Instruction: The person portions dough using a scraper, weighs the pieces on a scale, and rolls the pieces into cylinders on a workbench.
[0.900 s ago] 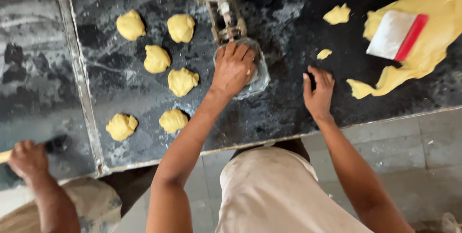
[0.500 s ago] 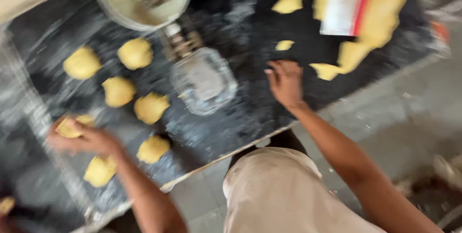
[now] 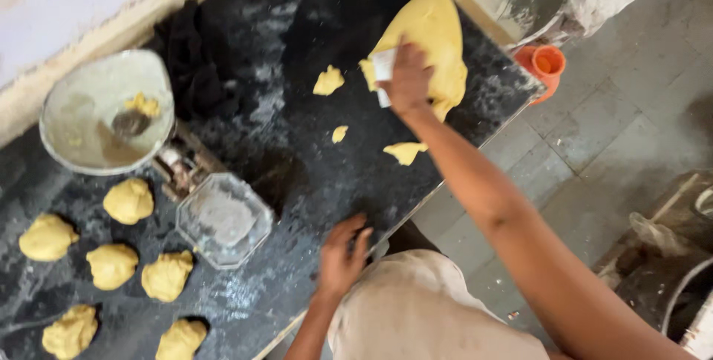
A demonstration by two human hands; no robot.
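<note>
Upper middle of the frame, the right hand (image 3: 410,78) is gripping a white scraper (image 3: 383,72) with curled fingers on the yellow dough mass (image 3: 434,40), best pressed down squarely, while the left hand (image 3: 342,256) is resting, fingers loosely spread, on the black counter (image 3: 297,107)

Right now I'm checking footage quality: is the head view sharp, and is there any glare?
Head view: mostly sharp, with slight motion softness on the right hand over the yellow dough slab; dough balls read clearly; soft, even light, mild sheen on the black counter, no harsh glare.
</note>
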